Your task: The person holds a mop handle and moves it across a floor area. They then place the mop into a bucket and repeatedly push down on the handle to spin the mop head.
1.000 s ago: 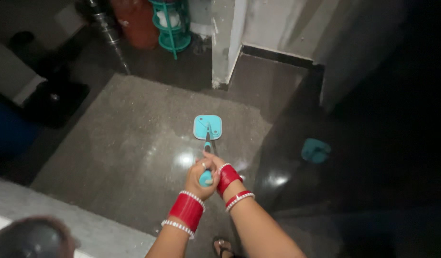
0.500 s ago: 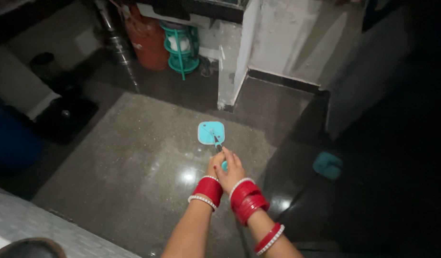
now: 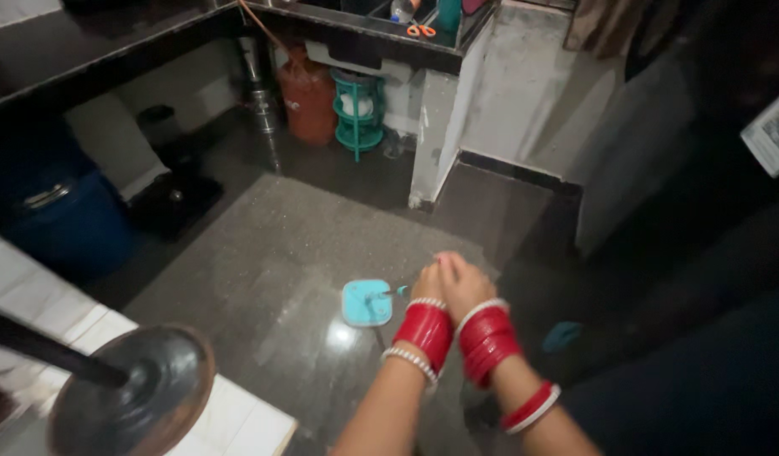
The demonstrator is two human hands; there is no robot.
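Beside counter edge [image 3: 237,405]: mop head [image 3: 366,302]

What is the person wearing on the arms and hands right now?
Both arms are bare, with no sleeves or gloves. The left hand has a stack of red bangles edged with white beaded ones at the wrist. The right hand has a similar red stack, plus another red-and-white set further up the forearm.

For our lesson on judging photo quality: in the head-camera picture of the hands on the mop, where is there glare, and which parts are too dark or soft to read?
Head view: glare sits on the wet floor just below the teal mop head; the right side falls into near-black shadow; the left hand and right hand look slightly soft, and the round pan in the near corner is out of focus.
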